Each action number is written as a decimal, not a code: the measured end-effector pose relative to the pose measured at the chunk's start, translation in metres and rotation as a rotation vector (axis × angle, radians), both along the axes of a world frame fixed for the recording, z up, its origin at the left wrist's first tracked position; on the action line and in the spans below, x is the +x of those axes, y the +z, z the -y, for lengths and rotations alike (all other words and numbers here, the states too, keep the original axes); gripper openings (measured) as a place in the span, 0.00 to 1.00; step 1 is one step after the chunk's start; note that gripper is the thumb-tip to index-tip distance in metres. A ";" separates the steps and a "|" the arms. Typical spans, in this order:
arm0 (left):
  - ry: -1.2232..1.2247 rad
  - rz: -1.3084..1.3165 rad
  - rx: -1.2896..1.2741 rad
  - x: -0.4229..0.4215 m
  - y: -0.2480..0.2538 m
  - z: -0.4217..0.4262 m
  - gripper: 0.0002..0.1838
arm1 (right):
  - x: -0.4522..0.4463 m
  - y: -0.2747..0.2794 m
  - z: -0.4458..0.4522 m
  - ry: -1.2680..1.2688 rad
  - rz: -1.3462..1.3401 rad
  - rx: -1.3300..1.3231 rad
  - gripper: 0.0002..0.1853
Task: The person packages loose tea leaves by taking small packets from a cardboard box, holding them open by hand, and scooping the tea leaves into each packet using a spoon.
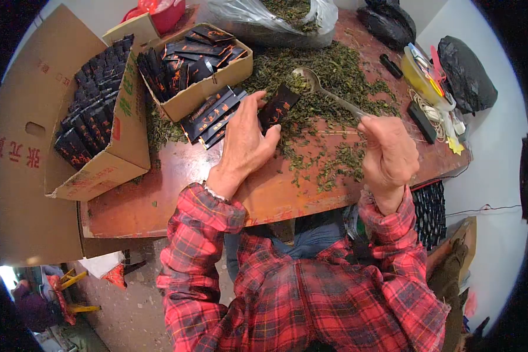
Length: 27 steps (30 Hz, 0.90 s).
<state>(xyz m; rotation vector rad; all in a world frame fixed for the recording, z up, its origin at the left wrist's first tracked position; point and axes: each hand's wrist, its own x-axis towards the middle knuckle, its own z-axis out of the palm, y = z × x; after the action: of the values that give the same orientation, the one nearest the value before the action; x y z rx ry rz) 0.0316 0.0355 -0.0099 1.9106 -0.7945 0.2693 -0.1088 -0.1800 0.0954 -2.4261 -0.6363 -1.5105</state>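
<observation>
My left hand (243, 138) is closed on a small black packet with orange print (278, 104), its thumb at the near end. Beneath and beside its fingers lie several more black packets (208, 117) in a loose stack. In my right hand (390, 149) is the end of a long metal spoon (339, 102), gripped between thumb and fingers. The spoon's bowl, with some leaves in it, rests over a spread heap of dried green leaves (346, 67), a little right of the packet's far end. Whether the packet's mouth is open I cannot tell.
Left stand a tall cardboard box (132, 132) and a lower carton (182, 105), both full of black packets. At the back is a clear plastic bag of leaves (246, 26). To the right are a yellow container (419, 76), black bags (466, 73) and cables. The table's edge (176, 226) runs before me.
</observation>
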 end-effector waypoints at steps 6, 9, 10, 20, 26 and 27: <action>-0.001 -0.007 -0.007 0.001 -0.001 0.001 0.37 | -0.002 0.001 0.000 -0.009 0.014 -0.008 0.18; 0.002 -0.011 -0.010 0.000 -0.001 0.001 0.37 | -0.001 0.000 0.001 -0.003 0.011 -0.014 0.18; -0.001 -0.012 -0.014 0.000 0.000 0.001 0.38 | -0.001 0.000 0.001 0.002 0.010 -0.018 0.18; 0.011 0.023 -0.008 0.001 -0.002 0.001 0.38 | -0.002 0.001 0.001 -0.019 0.012 -0.014 0.18; 0.011 0.008 -0.006 0.002 -0.003 0.001 0.37 | -0.002 0.003 0.002 -0.021 0.001 -0.019 0.19; 0.011 0.015 -0.009 0.002 -0.003 0.001 0.37 | -0.003 0.003 0.002 -0.046 0.008 -0.012 0.19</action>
<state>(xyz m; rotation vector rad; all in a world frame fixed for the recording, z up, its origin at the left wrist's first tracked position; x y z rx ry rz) 0.0333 0.0346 -0.0125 1.9073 -0.7920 0.2940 -0.1118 -0.1815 0.0989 -2.4607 -0.5966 -1.5389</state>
